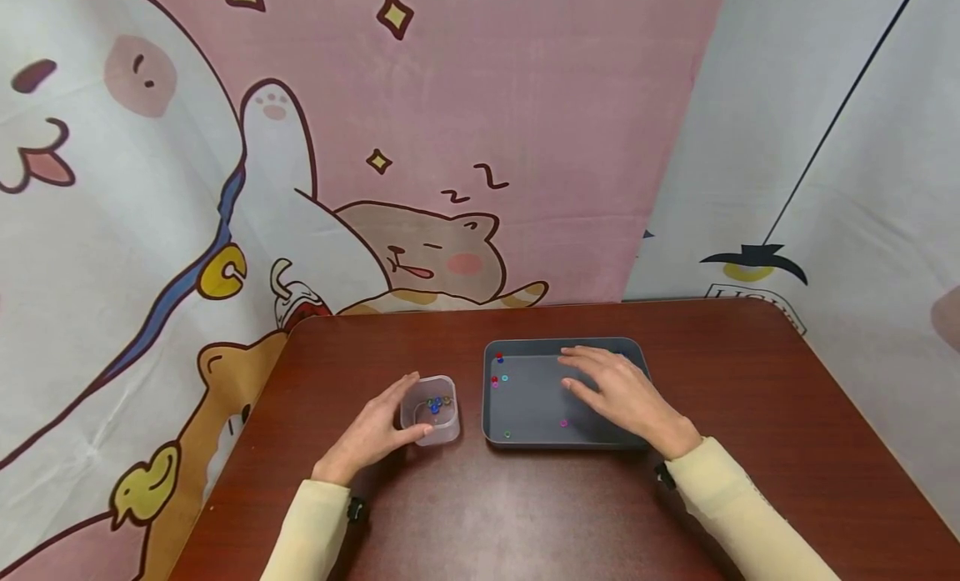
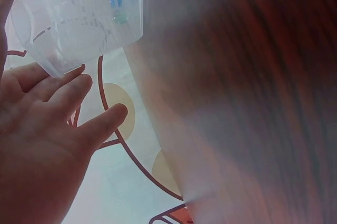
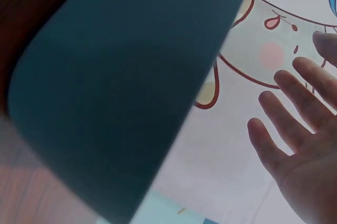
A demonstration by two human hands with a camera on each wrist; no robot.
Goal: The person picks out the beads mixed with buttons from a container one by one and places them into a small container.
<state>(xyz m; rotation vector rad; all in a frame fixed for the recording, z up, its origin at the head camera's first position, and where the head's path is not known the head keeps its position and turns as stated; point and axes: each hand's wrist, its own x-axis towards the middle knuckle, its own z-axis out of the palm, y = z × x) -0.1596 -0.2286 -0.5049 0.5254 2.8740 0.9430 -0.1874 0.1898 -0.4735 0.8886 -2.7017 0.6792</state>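
"Along the near side of the wooden table point(image 1: 480, 523), what is met first?"

"Two cream sleeves point(image 1: 303, 523) are stretched inward, and a small black device point(image 1: 357, 509) is worn at each wrist."

"And the left hand point(image 1: 371, 431)?"

"It is curled about the left side of a clear plastic container point(image 1: 447, 435). The thumb is laid at the near wall, the fingers at the far left. Whether the container is lifted at all cannot be told. Blue and amber-looking beads point(image 1: 435, 406) are gathered inside it."

"How is the right hand point(image 1: 618, 393) placed?"

"It is held over the right half of a grey tray point(image 1: 525, 406), fingers straight and a little apart, with nothing gripped."

"Which way are the loose beads found from it?"

"To the left. A magenta bead point(image 1: 564, 423) is seen near and left of the palm, and a green bead point(image 1: 507, 435) by the near left corner. Along the left wall, farther off, a red bead point(image 1: 494, 380) and a pale blue bead point(image 1: 505, 378) are seen. The right hand is judged nearer to those two than the left."

"Is anything in the way?"

"The tray is laid with its long axis left to right, so the container is parted from those beads by the tray's low left wall and a strip of table. Part of the tray is hidden beneath the right hand."

"And farthest off?"

"Beyond the far edge, a cartoon-printed cloth point(image 1: 570, 131) is hung."
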